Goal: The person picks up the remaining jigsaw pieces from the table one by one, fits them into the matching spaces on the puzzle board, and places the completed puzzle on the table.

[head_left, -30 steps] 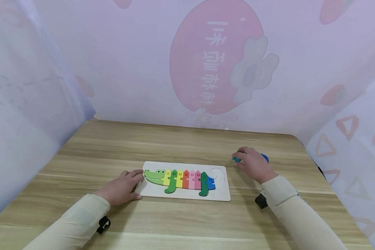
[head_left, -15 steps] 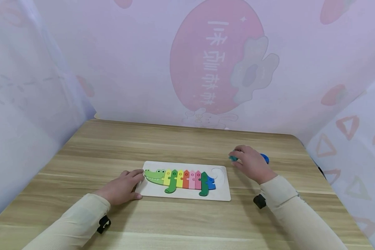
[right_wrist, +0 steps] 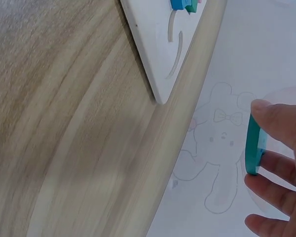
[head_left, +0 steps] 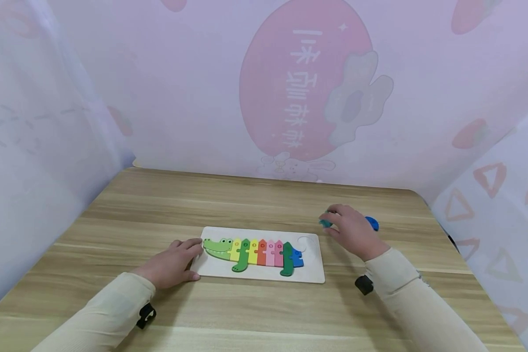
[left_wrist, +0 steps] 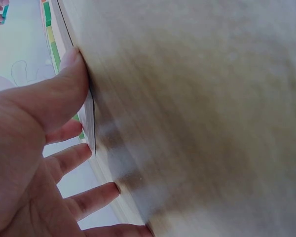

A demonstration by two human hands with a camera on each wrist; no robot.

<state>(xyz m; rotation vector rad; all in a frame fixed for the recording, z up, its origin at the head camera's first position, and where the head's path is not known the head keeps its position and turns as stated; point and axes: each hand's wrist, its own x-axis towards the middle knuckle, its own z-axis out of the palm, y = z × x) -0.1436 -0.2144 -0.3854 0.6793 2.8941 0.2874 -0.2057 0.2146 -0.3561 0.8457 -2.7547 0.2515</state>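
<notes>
A white puzzle board (head_left: 264,277) with a crocodile of coloured, numbered pieces lies flat mid-table. My left hand (head_left: 169,265) rests at its left end, fingers spread and fairly straight. In the left wrist view, the thumb (left_wrist: 69,84) touches the board's edge. Off the board's right end, my right hand (head_left: 352,231) pinches a teal puzzle piece (right_wrist: 254,145) between thumb and fingers, above the table. Bare board with a curved groove (right_wrist: 175,54) shows beside the blue piece (head_left: 297,258) at the crocodile's rear.
A loose blue puzzle piece (head_left: 372,223) lies on the wooden table (head_left: 229,313), just beyond the right hand and partly covered by it. Printed white curtains (head_left: 180,98) hang behind the table and along both sides.
My right hand has moved slightly left toward the board with the teal puzzle piece, and more of the loose blue piece shows behind it. The left hand and board stay put.
</notes>
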